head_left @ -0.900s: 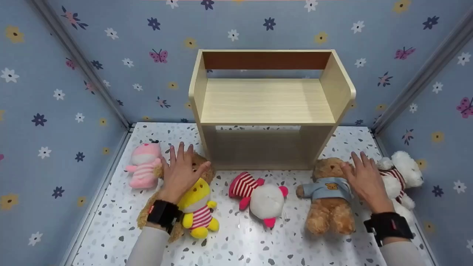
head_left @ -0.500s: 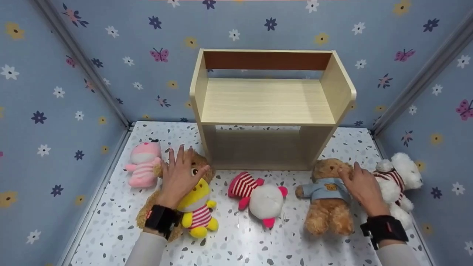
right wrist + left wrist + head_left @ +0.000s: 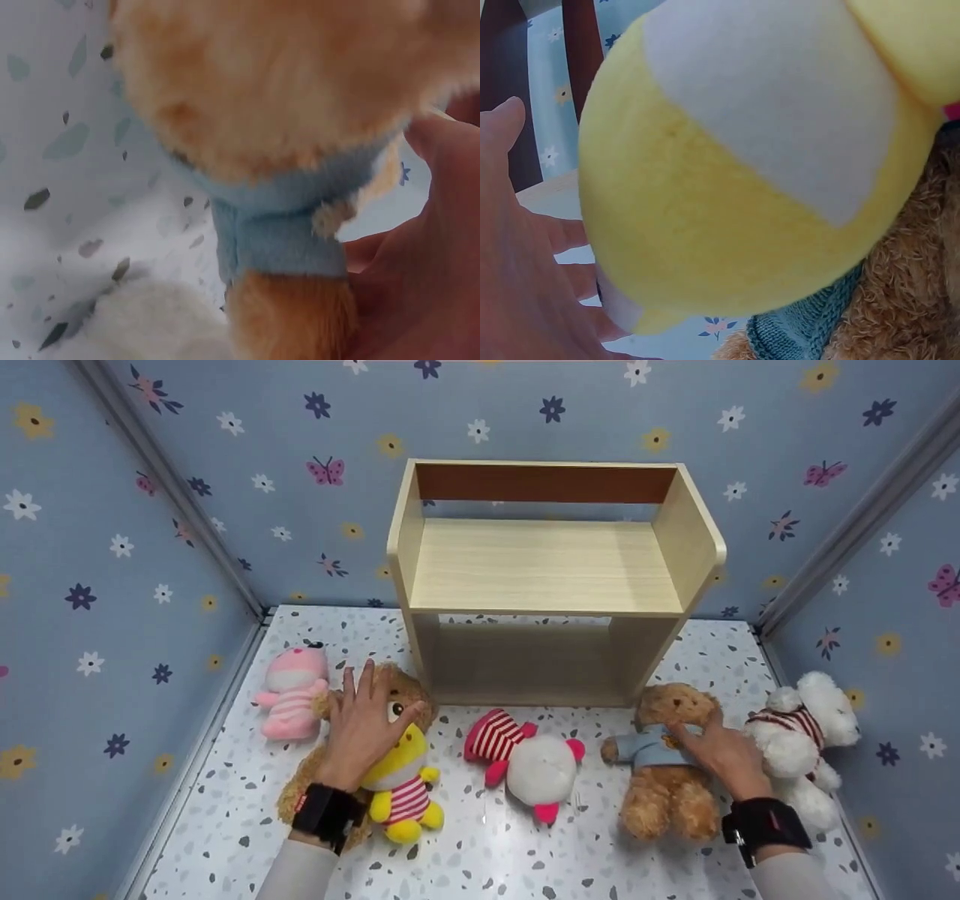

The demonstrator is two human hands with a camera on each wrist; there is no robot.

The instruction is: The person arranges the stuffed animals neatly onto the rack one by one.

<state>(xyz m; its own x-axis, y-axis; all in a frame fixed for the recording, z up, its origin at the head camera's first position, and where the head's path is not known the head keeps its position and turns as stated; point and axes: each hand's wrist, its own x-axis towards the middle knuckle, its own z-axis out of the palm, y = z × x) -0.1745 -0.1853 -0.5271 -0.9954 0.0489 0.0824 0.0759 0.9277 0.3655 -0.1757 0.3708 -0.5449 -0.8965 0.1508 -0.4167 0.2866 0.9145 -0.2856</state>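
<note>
My left hand [image 3: 364, 731] lies with spread, nearly straight fingers over a large brown teddy bear [image 3: 412, 690], hiding much of it. Against that bear leans a yellow plush toy [image 3: 409, 802] in a pink-striped top; its yellow head [image 3: 682, 210] fills much of the left wrist view, my fingers [image 3: 574, 277] beside it. On the right, my right hand [image 3: 727, 754] grips the side of a brown teddy bear in a blue sweater [image 3: 664, 795]. The thumb lies on its chest, and the other fingers go around its arm. The bear's blue sweater [image 3: 285, 240] shows close in the right wrist view.
A two-tier wooden shelf [image 3: 547, 566] stands at the back middle. Between the hands lies a white-and-pink plush toy [image 3: 540, 769]. A pink plush toy [image 3: 292, 697] lies far left, a white plush toy [image 3: 795, 742] far right by the wall. Flowered panels enclose the speckled table [image 3: 517, 862].
My right hand has moved left and down onto the blue-sweatered teddy bear, its fingers curling in around the bear's side. The left hand has barely shifted.
</note>
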